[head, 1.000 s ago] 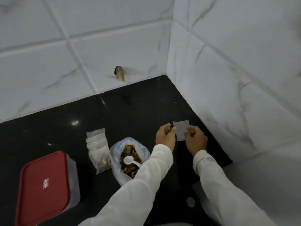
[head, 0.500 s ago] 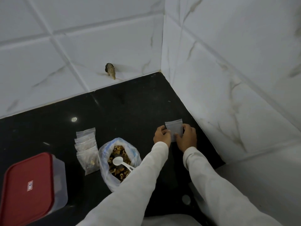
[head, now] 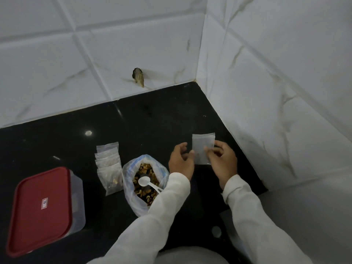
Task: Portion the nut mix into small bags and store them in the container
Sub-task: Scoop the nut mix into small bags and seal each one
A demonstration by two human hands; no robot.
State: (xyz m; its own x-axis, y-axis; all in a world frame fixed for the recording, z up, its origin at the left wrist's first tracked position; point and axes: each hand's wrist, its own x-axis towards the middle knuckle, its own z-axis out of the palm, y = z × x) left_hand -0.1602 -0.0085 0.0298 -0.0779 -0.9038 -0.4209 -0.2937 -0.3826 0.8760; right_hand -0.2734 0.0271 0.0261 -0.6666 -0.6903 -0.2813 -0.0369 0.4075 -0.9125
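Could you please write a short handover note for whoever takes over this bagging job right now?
Right hand: pinching a small, seemingly empty bag, held upright above the counter.
Left hand: open, its fingers at the bag's left edge; contact unclear.
Nut mix bag: open on the counter, white spoon resting inside.
Done: a pile of small bags lies left of the nut mix, some with nuts inside.
Container: far left, red lid on.
Left: open and fill the held bag, seal it, then open the container and store all the bags.
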